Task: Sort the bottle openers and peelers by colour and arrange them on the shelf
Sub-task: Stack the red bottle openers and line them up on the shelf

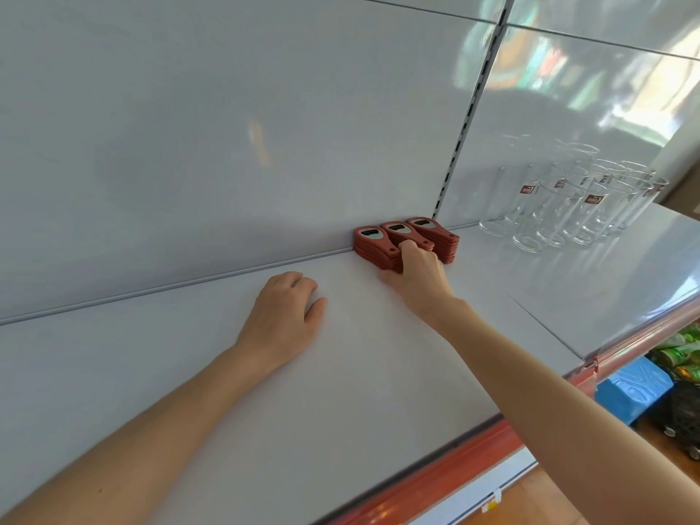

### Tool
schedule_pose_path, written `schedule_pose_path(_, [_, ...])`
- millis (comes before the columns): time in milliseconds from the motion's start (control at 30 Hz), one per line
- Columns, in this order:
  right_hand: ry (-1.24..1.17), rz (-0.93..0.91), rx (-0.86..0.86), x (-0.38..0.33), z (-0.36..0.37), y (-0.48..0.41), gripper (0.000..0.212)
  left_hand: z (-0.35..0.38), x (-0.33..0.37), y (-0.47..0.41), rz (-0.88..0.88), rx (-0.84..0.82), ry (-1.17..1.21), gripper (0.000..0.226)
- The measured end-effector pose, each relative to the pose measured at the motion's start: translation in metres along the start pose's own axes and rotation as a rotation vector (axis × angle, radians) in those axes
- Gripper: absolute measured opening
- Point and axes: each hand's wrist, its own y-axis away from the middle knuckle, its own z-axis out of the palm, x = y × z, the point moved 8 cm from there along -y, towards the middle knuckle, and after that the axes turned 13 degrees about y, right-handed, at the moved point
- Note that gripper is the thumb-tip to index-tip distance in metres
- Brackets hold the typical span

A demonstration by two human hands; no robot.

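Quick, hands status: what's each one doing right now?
Left hand: open, resting on the shelf, holding nothing.
Right hand: grip closed on the middle opener stack.

White shelf (378, 373) w/ red strip (435, 467) along front edge. 3 stacks of red bottle openers (401, 232) side by side at rear, against back panel (227, 145). Clear glasses (560, 210) grouped to the right, apart from stacks. Left hand (282, 316) rests on bare surface; right hand (416, 272) grips middle stack
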Motion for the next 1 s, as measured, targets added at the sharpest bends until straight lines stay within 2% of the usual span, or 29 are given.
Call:
schedule_pose_path(67, [-0.03, 0.003, 0.039, 0.0, -0.006, 0.002, 0.035, 0.0, 0.0, 0.0, 0.005, 0.005, 0.007, 0.052])
schedule_pose_path(300, [-0.042, -0.01, 0.103, 0.001, -0.013, 0.002, 0.027, -0.001, 0.0, 0.001, 0.004, 0.018, 0.021, 0.05])
schedule_pose_path(400, [-0.055, -0.012, 0.07, 0.002, -0.009, 0.002, 0.026, 0.0, 0.0, 0.0, 0.005, 0.019, 0.023, 0.045])
schedule_pose_path(567, [-0.074, -0.03, 0.003, 0.004, -0.002, 0.002, 0.031, -0.001, 0.002, 0.001, 0.012, 0.024, 0.03, 0.053])
schedule_pose_path(700, [-0.076, -0.035, -0.018, 0.002, 0.0, 0.0, 0.017, -0.002, 0.003, 0.001, 0.008, 0.019, 0.03, 0.054])
schedule_pose_path(833, [-0.07, -0.025, -0.027, 0.003, -0.001, 0.0, 0.02, -0.001, 0.002, 0.001, 0.009, 0.014, 0.03, 0.056])
schedule_pose_path(1000, [-0.072, -0.042, -0.077, 0.004, -0.003, 0.0, 0.019, -0.002, 0.0, 0.001, -0.004, 0.026, 0.03, 0.043])
